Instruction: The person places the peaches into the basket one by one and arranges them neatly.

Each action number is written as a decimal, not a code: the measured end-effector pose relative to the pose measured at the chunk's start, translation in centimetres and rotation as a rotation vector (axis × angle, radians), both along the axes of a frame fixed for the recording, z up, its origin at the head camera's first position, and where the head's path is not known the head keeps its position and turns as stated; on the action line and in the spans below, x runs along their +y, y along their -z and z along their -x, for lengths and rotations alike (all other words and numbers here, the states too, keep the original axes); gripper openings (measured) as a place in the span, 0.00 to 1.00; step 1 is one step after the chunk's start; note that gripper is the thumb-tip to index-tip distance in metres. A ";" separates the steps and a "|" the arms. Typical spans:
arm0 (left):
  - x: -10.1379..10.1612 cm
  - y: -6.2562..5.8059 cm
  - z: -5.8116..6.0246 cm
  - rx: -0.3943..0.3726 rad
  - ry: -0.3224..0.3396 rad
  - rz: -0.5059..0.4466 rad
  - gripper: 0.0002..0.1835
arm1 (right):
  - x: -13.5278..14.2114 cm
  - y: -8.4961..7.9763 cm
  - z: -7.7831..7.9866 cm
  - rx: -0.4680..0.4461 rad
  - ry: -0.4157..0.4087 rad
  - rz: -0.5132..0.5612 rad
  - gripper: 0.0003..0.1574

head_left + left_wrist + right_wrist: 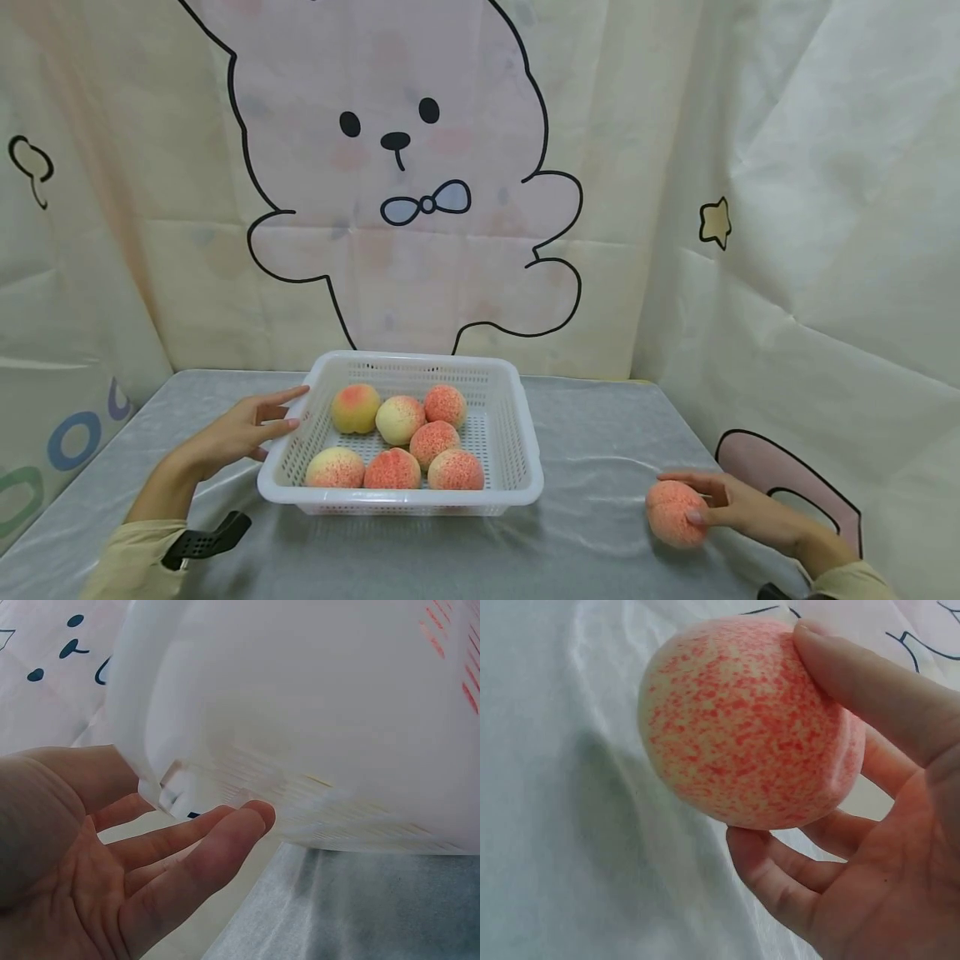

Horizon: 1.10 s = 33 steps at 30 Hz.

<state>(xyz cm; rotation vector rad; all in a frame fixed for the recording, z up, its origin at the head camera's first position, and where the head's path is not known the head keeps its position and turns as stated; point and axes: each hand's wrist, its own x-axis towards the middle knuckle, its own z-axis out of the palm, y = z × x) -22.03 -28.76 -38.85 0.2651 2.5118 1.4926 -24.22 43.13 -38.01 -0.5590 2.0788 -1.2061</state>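
My right hand [738, 508] holds a peach [675, 514] just over the right part of the table, thumb on one side and fingers on the other. In the right wrist view the peach [750, 727] shows red speckles over pale cream skin, and its shadow falls on the cloth. At the left end of a white plastic basket [405, 497], my left hand [225, 433] touches the rim with extended fingers. Close up, the left fingertips [251, 817] lie against the basket's outer wall [322, 727]. Inside sit several peaches, one of them a yellower peach [356, 408].
A grey cloth covers the table [592, 450], and the basket stands left of its middle. Behind hangs a curtain [465, 275] with a cartoon bear, and more printed sheeting [825, 250] closes off both sides. Black straps circle both wrists.
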 end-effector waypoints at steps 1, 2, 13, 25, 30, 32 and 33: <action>0.0 0.0 0.0 0.000 0.000 -0.001 0.41 | -0.2 -0.1 0.1 0.015 0.003 -0.008 0.35; 0.0 0.0 0.0 -0.001 0.000 -0.002 0.41 | -0.4 -0.2 0.2 0.030 0.005 -0.013 0.35; 0.0 -0.1 0.0 -0.002 -0.002 -0.007 0.41 | -2.4 -0.7 1.4 0.052 0.024 0.035 0.33; 0.0 0.0 0.0 -0.006 -0.007 -0.007 0.41 | -5.5 -1.2 2.4 0.126 0.061 0.043 0.33; 0.0 0.1 0.0 -0.015 -0.011 -0.013 0.41 | -6.8 -1.5 2.9 0.168 0.064 0.050 0.33; 0.0 0.1 0.1 -0.016 -0.011 -0.016 0.41 | -7.4 -1.7 3.1 0.187 0.060 0.061 0.33; 0.0 0.2 0.1 -0.015 -0.011 -0.016 0.41 | -7.7 -1.7 3.2 0.195 0.059 0.066 0.33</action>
